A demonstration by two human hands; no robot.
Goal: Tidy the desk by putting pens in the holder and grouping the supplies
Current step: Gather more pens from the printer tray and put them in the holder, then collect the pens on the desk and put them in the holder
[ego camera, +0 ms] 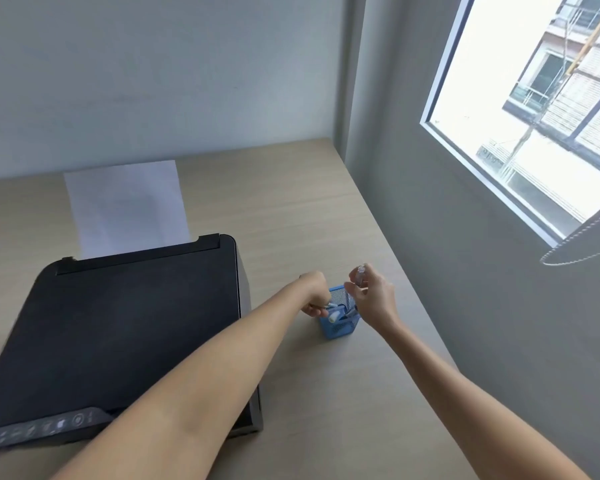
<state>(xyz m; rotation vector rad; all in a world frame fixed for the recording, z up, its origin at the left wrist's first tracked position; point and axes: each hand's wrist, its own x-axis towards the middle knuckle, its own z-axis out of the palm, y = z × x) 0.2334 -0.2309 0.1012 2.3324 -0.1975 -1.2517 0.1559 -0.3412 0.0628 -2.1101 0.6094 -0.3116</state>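
We've got both hands on the blue mesh holder [338, 325], which sits near the right edge of the desk [291, 202], just beside the black printer [125, 327]. Our left hand [314, 292] is pinched on a white pen [331, 308] at the rim, and our right hand [373, 299] grips a clear pen [360, 277] upright over the opening. Honestly, the holder looks light, so pushing in from both sides at once could tip it or scoot it toward the edge, or a tip could snag in the mesh.
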